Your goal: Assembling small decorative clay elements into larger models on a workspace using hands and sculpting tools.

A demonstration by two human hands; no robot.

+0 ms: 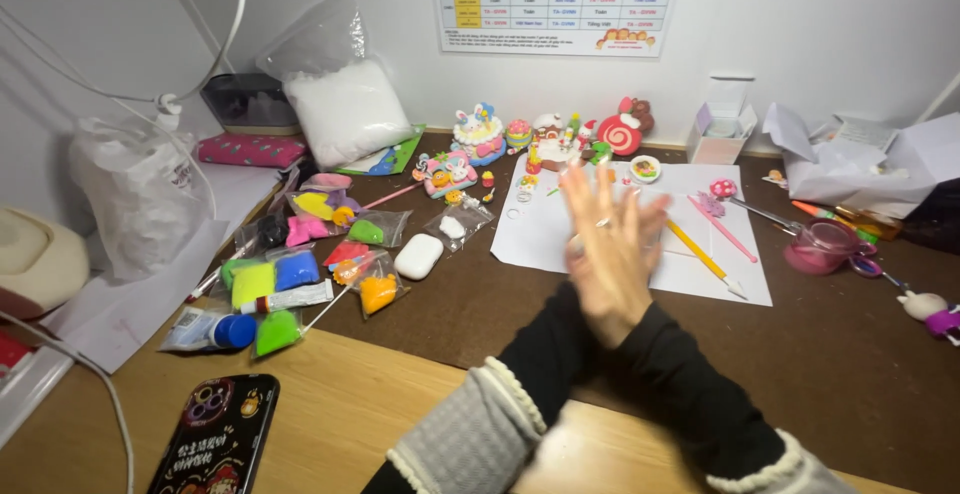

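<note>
My left hand (588, 239) and my right hand (635, 254) are pressed palm to palm above the desk's middle, fingers stretched upward and slightly spread, blurred by motion. Whether anything lies between the palms is hidden. Both forearms wear black sleeves with grey knit cuffs and cross below the hands. Just behind the hands lies a white paper sheet (530, 234) with a yellow tool (700, 254), a pink stick (722, 229) and small clay pieces on it.
Small bags of coloured clay (300, 269), a white earbud case (418, 256) and a glue tube (290, 299) lie at the left. Clay figurines (480, 134) line the wall. A phone (215, 439) lies near the front edge, a pink cup (825, 247) at the right.
</note>
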